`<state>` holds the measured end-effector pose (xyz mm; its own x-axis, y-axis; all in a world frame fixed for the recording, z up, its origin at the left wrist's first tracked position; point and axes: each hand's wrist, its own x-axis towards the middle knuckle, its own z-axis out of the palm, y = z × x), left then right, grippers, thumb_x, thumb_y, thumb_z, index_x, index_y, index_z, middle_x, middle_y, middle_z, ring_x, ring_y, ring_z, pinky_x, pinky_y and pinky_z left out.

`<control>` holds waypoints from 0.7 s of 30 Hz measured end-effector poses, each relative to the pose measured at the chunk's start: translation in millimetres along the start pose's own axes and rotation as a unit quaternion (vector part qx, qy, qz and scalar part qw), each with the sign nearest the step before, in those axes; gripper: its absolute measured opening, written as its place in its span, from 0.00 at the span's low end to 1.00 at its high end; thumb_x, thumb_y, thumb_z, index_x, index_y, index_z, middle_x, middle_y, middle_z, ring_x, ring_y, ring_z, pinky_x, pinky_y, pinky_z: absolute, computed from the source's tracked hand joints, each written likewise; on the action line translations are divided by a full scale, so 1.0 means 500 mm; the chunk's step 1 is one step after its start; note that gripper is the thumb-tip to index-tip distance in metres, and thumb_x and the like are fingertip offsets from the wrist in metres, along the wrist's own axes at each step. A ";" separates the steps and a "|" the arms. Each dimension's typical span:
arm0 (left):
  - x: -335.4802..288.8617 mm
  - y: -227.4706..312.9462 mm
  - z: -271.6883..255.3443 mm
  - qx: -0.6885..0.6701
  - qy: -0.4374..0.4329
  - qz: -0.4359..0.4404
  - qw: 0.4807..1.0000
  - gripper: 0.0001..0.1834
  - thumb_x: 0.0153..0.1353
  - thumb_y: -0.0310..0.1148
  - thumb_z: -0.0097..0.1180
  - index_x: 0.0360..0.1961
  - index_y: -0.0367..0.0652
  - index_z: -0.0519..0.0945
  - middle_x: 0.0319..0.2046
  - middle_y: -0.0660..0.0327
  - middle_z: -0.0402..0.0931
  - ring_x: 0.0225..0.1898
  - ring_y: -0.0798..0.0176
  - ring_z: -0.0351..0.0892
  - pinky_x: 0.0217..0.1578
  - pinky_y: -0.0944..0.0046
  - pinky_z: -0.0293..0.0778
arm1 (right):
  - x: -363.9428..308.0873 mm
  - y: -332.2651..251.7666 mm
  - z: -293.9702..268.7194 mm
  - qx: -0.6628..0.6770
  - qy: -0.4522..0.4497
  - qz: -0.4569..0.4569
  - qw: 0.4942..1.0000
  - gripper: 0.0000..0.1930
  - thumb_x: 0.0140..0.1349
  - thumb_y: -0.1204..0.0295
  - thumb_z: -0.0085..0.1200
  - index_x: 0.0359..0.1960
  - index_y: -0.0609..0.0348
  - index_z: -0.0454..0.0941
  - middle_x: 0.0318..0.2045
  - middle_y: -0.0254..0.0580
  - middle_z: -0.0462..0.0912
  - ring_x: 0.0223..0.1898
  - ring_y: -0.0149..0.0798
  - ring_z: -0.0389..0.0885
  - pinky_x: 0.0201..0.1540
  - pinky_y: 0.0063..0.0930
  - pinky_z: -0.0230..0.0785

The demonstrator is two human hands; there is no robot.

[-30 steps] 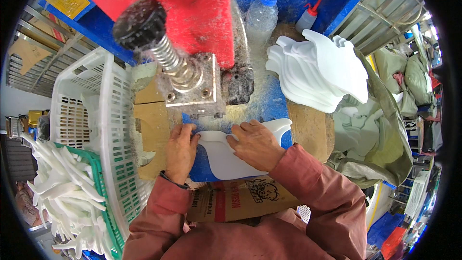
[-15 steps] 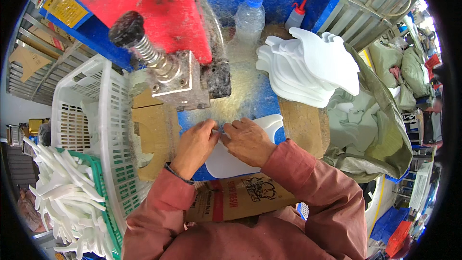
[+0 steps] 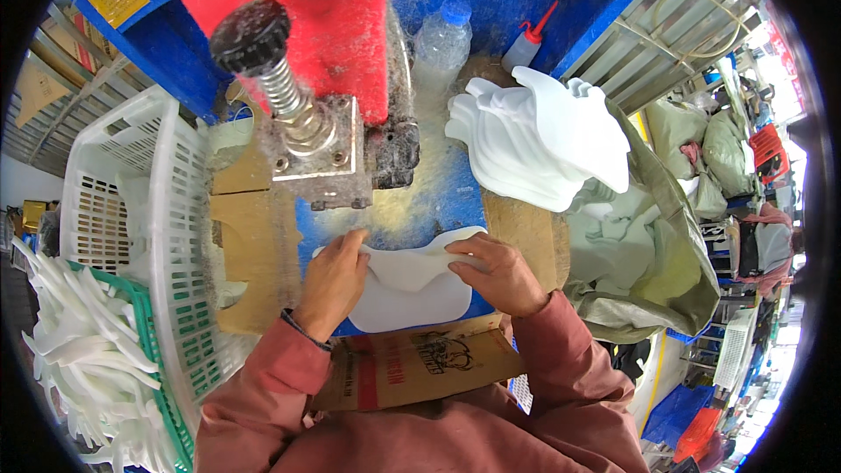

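Note:
My left hand (image 3: 337, 280) pinches the left end of a white curved foam piece (image 3: 405, 268) on the blue work surface. My right hand (image 3: 504, 275) grips its right end, fingers closed along the edge. Between the hands, the far edge of the foam is raised and sags in the middle; a flat white part (image 3: 407, 308) lies below it toward me. I cannot tell whether these are one sheet or two. Just beyond my left hand stands the red machine (image 3: 298, 44) with a metal block (image 3: 320, 158) and a black knob (image 3: 251, 37).
A stack of white shaped foam pieces (image 3: 539, 136) sits to the right, beside an olive sack (image 3: 666, 280) of similar pieces. At the back are a clear bottle (image 3: 442, 44) and a red-tipped squeeze bottle (image 3: 524, 45). Left stand a white basket (image 3: 188, 236) and a green basket (image 3: 162, 377) holding white strips.
My hands have moved apart, the right one to the right, and now hold opposite ends of the foam. Its far edge has been lifted. The whole view has shifted slightly.

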<state>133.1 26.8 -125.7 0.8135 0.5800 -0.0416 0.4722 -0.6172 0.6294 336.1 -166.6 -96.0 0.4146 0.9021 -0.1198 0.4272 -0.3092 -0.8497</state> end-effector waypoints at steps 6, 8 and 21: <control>-0.013 0.045 -0.018 0.071 -0.001 0.044 0.997 0.21 0.64 0.31 0.66 0.58 0.41 0.79 0.45 0.50 0.82 0.46 0.45 0.84 0.43 0.49 0.81 | -0.017 0.002 0.006 0.014 0.087 0.002 0.996 0.12 0.62 0.78 0.65 0.48 0.60 0.86 0.41 0.49 0.86 0.41 0.52 0.87 0.44 0.39 0.79; -0.011 0.070 -0.006 0.036 0.030 0.102 0.994 0.23 0.63 0.32 0.67 0.59 0.41 0.80 0.48 0.51 0.82 0.49 0.45 0.84 0.48 0.51 0.81 | -0.009 0.005 0.010 0.001 0.095 -0.012 0.995 0.11 0.62 0.78 0.65 0.47 0.60 0.86 0.41 0.49 0.86 0.41 0.52 0.87 0.44 0.39 0.79; -0.003 0.095 0.037 0.042 -0.023 0.086 0.995 0.27 0.54 0.31 0.74 0.56 0.39 0.82 0.51 0.53 0.84 0.47 0.47 0.83 0.47 0.52 0.81 | 0.033 0.037 0.034 -0.114 0.112 -0.090 0.983 0.09 0.65 0.77 0.63 0.46 0.59 0.86 0.42 0.48 0.83 0.42 0.54 0.86 0.43 0.42 0.80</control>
<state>160.4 -13.2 -110.2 0.8983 0.4387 0.0236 0.3505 -0.7481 0.5635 337.2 -152.1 -122.2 0.4718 0.8672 0.1591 0.6675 -0.2334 -0.7071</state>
